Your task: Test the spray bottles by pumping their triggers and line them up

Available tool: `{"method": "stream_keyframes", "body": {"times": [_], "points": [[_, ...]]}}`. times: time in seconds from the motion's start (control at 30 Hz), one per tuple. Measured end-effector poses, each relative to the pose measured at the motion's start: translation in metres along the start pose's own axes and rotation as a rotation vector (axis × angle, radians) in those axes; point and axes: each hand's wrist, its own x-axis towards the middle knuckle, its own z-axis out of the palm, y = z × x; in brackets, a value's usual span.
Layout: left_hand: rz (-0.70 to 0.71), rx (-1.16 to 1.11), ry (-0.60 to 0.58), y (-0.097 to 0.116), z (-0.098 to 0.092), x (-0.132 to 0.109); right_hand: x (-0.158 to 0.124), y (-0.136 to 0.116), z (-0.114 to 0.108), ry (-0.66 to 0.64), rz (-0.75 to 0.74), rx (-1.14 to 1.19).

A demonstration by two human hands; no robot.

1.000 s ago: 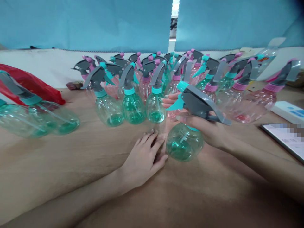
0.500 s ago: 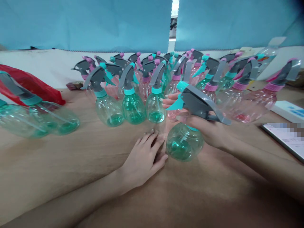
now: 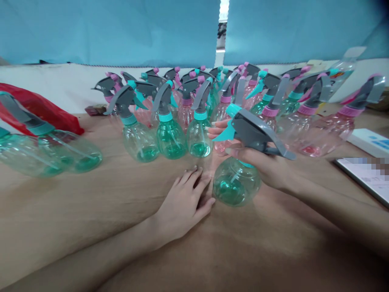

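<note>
Just right of centre, a clear green spray bottle (image 3: 237,184) with a grey head and turquoise trigger stands with some green showing in its base. My right hand (image 3: 258,158) is wrapped round its neck below the spray head, fingertips showing behind the trigger. My left hand (image 3: 190,194) lies flat on the wooden table (image 3: 121,215), fingers stretched out, its thumb close to the bottle's left side. Beyond it stand three green spray bottles, the nearest to my fingers being a spray bottle (image 3: 199,140) with a turquoise collar.
Several pink and green spray bottles (image 3: 186,109) crowd the back of the table. At the left are more green bottles (image 3: 69,150) and a red plastic bag (image 3: 45,107). A phone (image 3: 364,178) and a white box (image 3: 369,142) lie at the right. Blue sheeting (image 3: 121,32) covers the wall.
</note>
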Motion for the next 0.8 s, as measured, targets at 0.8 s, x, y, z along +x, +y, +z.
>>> {"method": "stream_keyframes", "body": {"times": [0.8], "points": [[-0.002,0.01,-0.01,0.0,-0.003,-0.001,0.002,-0.017,0.002,0.061,0.106,-0.081]]}}
